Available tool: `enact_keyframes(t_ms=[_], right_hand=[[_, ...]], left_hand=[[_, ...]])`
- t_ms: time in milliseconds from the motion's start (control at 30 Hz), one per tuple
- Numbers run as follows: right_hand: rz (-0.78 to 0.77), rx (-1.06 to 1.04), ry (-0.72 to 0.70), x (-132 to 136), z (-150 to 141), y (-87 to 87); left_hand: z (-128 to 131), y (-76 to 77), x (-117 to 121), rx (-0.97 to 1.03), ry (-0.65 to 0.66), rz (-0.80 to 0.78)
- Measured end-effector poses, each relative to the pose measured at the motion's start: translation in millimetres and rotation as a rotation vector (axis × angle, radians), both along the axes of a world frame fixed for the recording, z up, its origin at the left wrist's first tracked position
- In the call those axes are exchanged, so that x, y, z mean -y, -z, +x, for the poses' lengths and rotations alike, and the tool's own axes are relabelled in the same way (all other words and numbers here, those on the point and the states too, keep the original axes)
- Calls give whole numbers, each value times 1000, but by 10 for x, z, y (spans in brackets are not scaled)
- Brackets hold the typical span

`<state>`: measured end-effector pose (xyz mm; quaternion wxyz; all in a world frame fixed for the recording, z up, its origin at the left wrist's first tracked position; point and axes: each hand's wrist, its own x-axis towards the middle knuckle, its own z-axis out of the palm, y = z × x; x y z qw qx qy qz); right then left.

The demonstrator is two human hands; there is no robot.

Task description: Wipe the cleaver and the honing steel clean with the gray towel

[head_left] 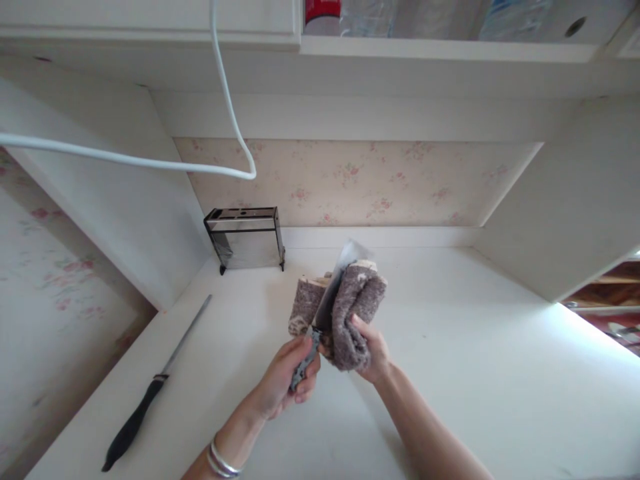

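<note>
My left hand (293, 373) is closed round the patterned grey handle of a knife (330, 293), its broad blade pointing up and away from me. A folded brown and cream towel (357, 313) wraps about the blade, with part of it on each side. In my right hand (373, 350) the thicker fold of the towel is gripped, thumb on top. The blade's upper end sticks out past the towel, and its middle is partly hidden between the folds.
A sharpening steel (145, 400) with a black handle lies at the left of the white counter (460, 373). A metal and black knife block (247, 243) stands at the back left. A white cable (225, 100) hangs in front, below the cabinets (150, 20).
</note>
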<state>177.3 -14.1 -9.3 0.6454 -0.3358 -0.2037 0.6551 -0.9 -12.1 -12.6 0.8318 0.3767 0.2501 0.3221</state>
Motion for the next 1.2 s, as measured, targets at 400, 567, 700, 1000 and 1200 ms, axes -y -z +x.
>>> enact_keyframes(t_ms=[400, 567, 700, 1000, 1200], right_hand=[[-126, 8, 330, -210, 348, -42], [-47, -92, 447, -289, 767, -17], [104, -143, 638, -289, 1183, 16], [162, -139, 286, -187, 542, -34], [-29, -14, 35, -16, -201, 56]], left_hand=[[-83, -86, -69, -223, 181, -108], [-115, -117, -60, -298, 199, -51], [-130, -116, -40, -248, 100, 35], [-88, -89, -96, -369, -449, 420], [25, 118, -35, -823, -274, 880]])
